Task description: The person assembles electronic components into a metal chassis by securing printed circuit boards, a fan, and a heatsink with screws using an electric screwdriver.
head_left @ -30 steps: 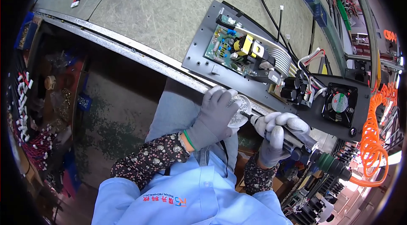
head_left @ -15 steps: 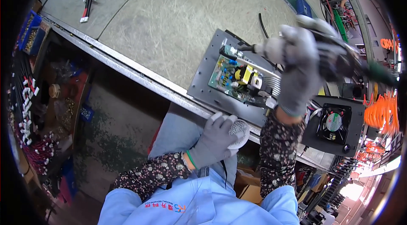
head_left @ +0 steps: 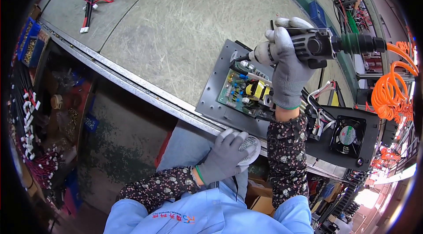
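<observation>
My gloved right hand [head_left: 291,57] is closed around a pneumatic screwdriver [head_left: 313,46] with a black and grey body and an orange air hose. Its bit end reaches the far left corner of a green circuit board [head_left: 227,88], which sits on a dark metal plate [head_left: 211,91]. Whether the bit touches a screw there is too small to tell. On the board are a yellow-wrapped transformer and small blue parts. Below the table's front edge, my gloved left hand [head_left: 224,154] grips a round white dish [head_left: 251,156] of small metal screws.
A black panel with a fan [head_left: 348,135] lies to the right, joined to cables. A bundle of black and red wires [head_left: 91,5] rests at the far left of the table [head_left: 158,31]. Blue bins [head_left: 31,44] of small parts stand left; a coiled orange hose [head_left: 390,93] hangs right.
The screwdriver, blurred half a second ago, is now sharp and lies more level, its bit still by the board's far corner. The plate has shifted slightly. My left hand stays with the dish.
</observation>
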A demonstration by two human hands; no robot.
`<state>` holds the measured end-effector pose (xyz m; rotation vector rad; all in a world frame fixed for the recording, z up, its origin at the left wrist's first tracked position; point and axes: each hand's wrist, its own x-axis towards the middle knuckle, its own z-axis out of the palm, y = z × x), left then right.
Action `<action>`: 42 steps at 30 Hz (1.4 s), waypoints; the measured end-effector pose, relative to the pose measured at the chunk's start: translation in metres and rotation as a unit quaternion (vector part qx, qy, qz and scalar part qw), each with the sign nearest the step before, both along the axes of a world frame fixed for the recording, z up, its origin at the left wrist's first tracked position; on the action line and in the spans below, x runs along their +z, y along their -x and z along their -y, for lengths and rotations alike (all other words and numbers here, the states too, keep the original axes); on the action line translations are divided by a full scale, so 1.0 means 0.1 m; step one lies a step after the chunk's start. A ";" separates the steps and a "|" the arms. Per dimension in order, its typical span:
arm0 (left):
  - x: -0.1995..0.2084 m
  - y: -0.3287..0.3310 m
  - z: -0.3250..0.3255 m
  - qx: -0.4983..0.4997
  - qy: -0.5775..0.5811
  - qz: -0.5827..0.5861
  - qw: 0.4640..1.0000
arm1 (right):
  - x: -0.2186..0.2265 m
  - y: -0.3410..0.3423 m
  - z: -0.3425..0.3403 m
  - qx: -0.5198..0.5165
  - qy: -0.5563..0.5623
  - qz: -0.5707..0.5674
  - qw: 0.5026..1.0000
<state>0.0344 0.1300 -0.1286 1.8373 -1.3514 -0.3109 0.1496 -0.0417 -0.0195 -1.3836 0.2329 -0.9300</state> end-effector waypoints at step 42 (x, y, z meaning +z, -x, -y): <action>-0.01 0.07 0.04 0.038 0.004 0.059 0.997 | -0.01 2.19 -0.66 -0.035 0.029 -0.081 0.996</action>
